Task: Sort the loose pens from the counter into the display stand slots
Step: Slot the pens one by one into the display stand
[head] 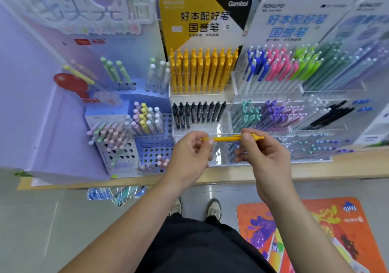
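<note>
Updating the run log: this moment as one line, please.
yellow pen: level, in front of stand | left hand: pinches its left end | right hand: pinches its right end | status: not yet slotted

1 wide-angle head camera looks forward and steeply down, near the display stand [185, 41].

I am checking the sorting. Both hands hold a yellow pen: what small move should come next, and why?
Probably turn the pen upright and lift it toward the yellow row. It lies level, pinched between the left hand and the right hand, and that row matches its colour.
</note>
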Demonstrator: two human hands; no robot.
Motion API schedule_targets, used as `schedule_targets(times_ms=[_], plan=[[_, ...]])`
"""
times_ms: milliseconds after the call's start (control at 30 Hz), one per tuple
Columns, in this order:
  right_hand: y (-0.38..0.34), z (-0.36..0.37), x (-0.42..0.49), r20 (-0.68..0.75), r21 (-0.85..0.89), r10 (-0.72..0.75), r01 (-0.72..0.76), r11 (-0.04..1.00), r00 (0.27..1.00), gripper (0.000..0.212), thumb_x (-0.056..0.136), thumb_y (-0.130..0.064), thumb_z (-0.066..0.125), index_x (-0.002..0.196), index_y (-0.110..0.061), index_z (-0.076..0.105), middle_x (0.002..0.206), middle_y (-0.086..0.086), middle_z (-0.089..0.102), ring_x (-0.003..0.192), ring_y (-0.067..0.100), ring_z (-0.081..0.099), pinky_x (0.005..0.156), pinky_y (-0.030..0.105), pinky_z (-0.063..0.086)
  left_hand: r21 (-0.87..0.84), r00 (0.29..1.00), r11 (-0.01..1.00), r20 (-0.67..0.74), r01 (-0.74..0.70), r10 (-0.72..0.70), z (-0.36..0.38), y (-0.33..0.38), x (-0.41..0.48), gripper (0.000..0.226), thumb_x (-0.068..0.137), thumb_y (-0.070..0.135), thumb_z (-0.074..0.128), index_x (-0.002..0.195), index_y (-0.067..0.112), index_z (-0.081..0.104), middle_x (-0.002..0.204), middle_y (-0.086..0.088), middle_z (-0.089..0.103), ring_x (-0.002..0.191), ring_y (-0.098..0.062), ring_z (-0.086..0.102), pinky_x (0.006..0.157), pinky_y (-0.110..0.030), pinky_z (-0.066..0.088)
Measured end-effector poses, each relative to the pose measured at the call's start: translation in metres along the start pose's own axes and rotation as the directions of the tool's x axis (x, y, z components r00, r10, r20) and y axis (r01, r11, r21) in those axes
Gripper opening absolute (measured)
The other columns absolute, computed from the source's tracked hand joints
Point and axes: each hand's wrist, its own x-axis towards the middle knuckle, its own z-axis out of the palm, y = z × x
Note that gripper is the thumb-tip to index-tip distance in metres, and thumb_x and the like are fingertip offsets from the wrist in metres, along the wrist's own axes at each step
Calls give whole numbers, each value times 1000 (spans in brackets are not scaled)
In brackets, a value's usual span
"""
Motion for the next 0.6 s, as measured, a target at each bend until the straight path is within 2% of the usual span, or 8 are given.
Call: schedule_targets(times_ms=[67,133,200,267,367,467,533,600], plan=[[5,-5,7,-14,-224,-140,133,965,990,7,97,-21,69,99,-25,75,81,1,72,73,19,69,72,39,60,157,1000,987,13,-15,13,0,-16,3,33,102,27,68,132,19,59,93,0,72,81,-21,73,77,-42,62],[13,-8,14,46,-437,-218,216,873,975,9,97,-24,70,97,-33,72,78,-4,72,71,14,67,66,31,55,215,1000,977,7,-4,3,-5,-29,5,33,101,27,68,133,21,59,94,2,70,85,-22,72,83,-45,60],[22,-7,20,90,-559,-250,257,789,964,10,95,-23,71,104,-26,73,76,-15,69,71,6,65,66,21,49,207,1000,978,11,18,-21,-9,-39,5,29,102,24,67,130,24,61,100,-1,68,87,-25,72,82,-41,60],[35,-5,24,91,-602,-255,257,756,963,17,94,-21,73,111,-20,72,76,-18,67,73,3,65,70,17,49,154,1000,988,-7,27,-26,-11,-46,4,26,102,18,66,126,27,62,99,-3,67,86,-31,72,76,-36,59],[51,3,31,116,-654,-228,247,715,967,12,95,-22,72,106,-17,68,74,-10,70,65,5,64,65,23,48,89,999,996,-31,26,-23,-13,-53,3,25,102,16,65,123,29,63,98,-2,68,86,-32,72,68,-28,56],[68,10,33,178,-688,-240,295,663,954,6,95,-13,69,101,-14,68,67,-15,63,56,-5,57,59,7,40,64,999,997,-13,35,-35,-17,-59,-1,28,103,18,64,129,27,61,101,-2,68,89,-29,71,70,-26,57],[78,12,33,218,-701,-264,339,627,940,6,96,-11,69,102,-13,69,69,-8,68,52,-1,53,57,7,38,50,999,998,-4,34,-34,-20,-61,-4,31,104,17,64,133,26,61,101,-1,68,89,-27,71,72,-26,57],[87,12,35,258,-713,-279,377,592,925,7,95,-10,70,102,-13,69,74,-2,73,56,9,59,57,14,36,47,999,998,-8,36,-36,-21,-64,-5,32,103,17,64,134,25,61,102,0,68,89,-25,72,73,-23,57]])
